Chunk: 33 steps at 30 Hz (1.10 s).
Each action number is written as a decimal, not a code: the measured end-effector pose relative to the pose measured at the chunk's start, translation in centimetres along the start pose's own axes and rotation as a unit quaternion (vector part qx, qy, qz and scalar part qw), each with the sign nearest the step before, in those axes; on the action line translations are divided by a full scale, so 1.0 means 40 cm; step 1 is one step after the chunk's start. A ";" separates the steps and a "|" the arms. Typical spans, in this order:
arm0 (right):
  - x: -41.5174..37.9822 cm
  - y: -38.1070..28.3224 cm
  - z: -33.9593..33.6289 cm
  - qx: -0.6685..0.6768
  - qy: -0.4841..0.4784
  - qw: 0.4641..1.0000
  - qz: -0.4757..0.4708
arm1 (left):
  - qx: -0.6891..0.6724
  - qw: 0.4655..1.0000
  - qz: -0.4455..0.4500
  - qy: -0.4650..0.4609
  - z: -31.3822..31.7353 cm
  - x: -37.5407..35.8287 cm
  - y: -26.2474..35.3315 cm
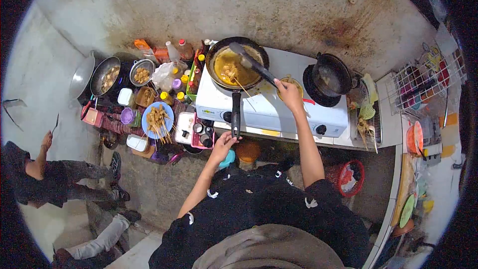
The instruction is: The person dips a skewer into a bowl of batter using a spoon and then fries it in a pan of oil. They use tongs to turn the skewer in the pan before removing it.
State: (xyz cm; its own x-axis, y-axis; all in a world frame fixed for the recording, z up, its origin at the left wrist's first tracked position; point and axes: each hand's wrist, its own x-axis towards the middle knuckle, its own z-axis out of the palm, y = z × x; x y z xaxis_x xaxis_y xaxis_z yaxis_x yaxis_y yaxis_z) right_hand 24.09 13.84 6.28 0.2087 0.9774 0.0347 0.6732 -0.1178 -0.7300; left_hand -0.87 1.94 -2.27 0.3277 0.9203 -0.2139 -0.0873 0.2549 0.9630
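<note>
A frying pan (236,119) sits on the left burner of the white stove (279,114), its black handle toward me. My left hand (224,146) is at the end of that handle, fingers bent against it. Higher up, my right hand (290,94) grips a black-handled utensil (259,68) that slants over the pan; its broad dark end is above the far part of the pan. Yellowish liquid and skewered food (229,72) lie in the pan, with thin sticks pointing over its near rim.
A dark wok (332,74) stands on the right burner. Left of the stove are bottles (185,50), bowls and a blue plate of skewers (158,119). A red basket (351,178) is low right. Two people, one standing (47,174), are at far left.
</note>
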 end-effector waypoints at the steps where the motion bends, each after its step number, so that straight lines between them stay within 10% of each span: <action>1: -0.001 0.000 -0.002 -0.039 0.022 0.999 -0.019 | 0.000 1.000 0.003 -0.004 0.001 0.001 0.004; 33: -0.010 -0.003 -0.015 0.009 -0.021 1.000 -0.004 | 0.003 1.000 -0.010 -0.004 -0.003 0.000 0.004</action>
State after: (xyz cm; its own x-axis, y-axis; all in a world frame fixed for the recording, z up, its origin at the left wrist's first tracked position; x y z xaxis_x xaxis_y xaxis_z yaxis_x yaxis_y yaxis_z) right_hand 24.34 13.35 6.76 0.1742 0.9846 0.0123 0.6610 -0.1076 -0.7426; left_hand -0.99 2.03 -2.12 0.3369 0.9126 -0.2314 -0.0757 0.2712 0.9595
